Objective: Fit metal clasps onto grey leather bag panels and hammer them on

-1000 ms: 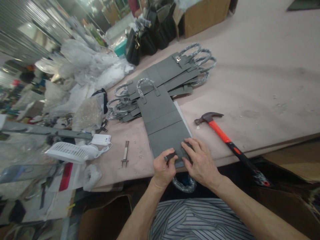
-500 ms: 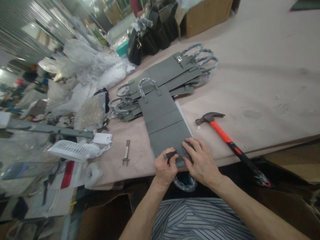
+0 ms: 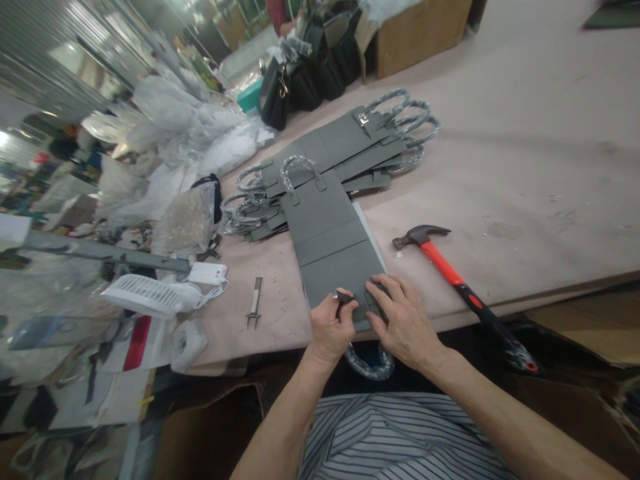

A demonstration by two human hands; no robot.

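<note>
My left hand [image 3: 332, 327] is closed around a short dark metal rod [image 3: 343, 297], its end showing above the fist. The fist rests at the near end of a grey bag panel [image 3: 333, 230], so the rod's lower end is hidden. Spread over the same panel's near right corner, my right hand [image 3: 403, 320] presses with its fingertips beside a darker grey piece. A plastic-wrapped handle [image 3: 371, 367] hangs off the table edge below both hands. Another wrapped handle [image 3: 299, 167] curves up at the panel's far end. White sheeting [image 3: 367, 227] shows under the panel's right side.
A claw hammer [image 3: 440, 257] with a red and black grip lies to the right. Stacked grey panels [image 3: 330, 143] with wrapped handles lie beyond. On the left are a two-pronged metal tool [image 3: 255, 303] and a white fan-like device [image 3: 143, 295]. A cardboard box [image 3: 420, 37] stands behind.
The rod in my left hand has tipped from lying sideways to a steeper angle, and the fist has turned slightly. My right hand stays nearly in place on the panel.
</note>
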